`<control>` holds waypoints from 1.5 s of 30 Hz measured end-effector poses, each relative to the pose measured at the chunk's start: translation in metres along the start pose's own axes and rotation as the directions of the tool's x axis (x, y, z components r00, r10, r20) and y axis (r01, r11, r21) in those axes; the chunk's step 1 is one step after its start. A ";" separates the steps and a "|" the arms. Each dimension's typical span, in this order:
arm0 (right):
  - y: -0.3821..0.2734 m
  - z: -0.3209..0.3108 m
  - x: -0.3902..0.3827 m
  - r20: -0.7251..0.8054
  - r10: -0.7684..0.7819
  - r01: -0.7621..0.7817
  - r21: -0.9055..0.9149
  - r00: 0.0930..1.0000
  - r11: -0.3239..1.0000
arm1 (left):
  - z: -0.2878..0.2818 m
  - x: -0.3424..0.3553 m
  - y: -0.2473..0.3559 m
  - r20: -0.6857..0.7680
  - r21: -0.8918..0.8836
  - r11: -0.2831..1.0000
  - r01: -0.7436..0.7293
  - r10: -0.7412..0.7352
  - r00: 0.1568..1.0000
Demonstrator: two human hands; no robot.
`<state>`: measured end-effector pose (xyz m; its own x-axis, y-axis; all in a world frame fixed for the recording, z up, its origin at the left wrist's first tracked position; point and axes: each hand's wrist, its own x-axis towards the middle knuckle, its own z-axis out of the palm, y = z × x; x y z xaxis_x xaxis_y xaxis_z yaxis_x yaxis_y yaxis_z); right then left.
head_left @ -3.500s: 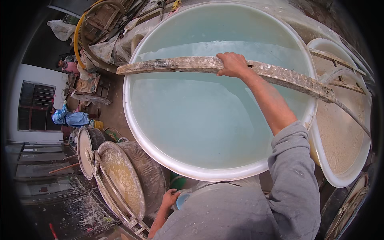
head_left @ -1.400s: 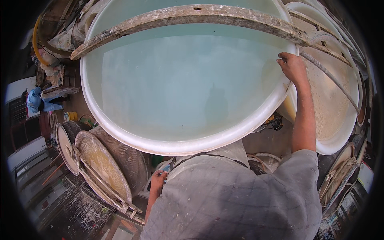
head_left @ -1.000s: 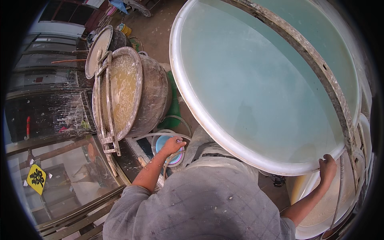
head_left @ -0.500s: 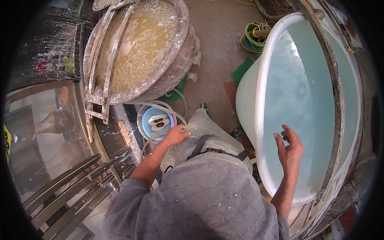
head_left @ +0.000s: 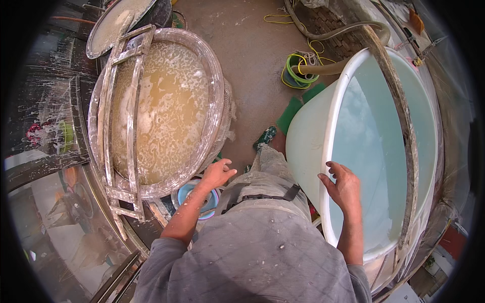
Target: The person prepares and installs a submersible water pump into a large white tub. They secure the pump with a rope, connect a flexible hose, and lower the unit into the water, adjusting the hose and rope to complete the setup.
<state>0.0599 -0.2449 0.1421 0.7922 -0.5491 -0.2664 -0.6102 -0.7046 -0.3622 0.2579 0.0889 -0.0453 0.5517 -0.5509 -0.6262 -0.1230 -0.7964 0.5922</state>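
My left hand [head_left: 218, 174] is open in mid-picture, just beside the lower right rim of a crusted oval vat [head_left: 161, 111] of yellowish, foamy liquid, with a wooden frame [head_left: 135, 131] across it. My right hand [head_left: 339, 183] is open with bent fingers, by the near rim of the large white tub [head_left: 305, 141] of pale blue-green water, apparently holding nothing; whether it touches the rim I cannot tell. A long weathered board [head_left: 396, 96] spans that tub. A blue basin [head_left: 202, 204] lies below my left forearm, partly hidden by it.
A brown floor [head_left: 242, 60] runs ahead between vat and tub, with green mats [head_left: 290, 111]. Beyond are a green bucket [head_left: 298, 76] with hoses, a thick hose [head_left: 331, 33], stacked bricks [head_left: 326, 20] and another vat [head_left: 116, 22]. A spattered dark surface [head_left: 50, 121] borders the left.
I have turned left from facing over the white tub, which now lies on my right. My right hand has left the board and opened; my left hand has moved forward toward the crusted vat.
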 end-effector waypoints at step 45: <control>0.113 0.003 0.633 0.010 0.548 -0.496 0.435 0.837 0.751 | -0.297 0.698 0.426 0.469 0.461 0.804 -0.376 0.139 0.872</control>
<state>0.4927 -0.6702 -0.0704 0.3288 -0.8409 -0.4299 -0.8467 -0.0609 -0.5286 0.8356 -0.5606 -0.0800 0.0770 -0.7079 -0.7021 -0.6864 -0.5484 0.4776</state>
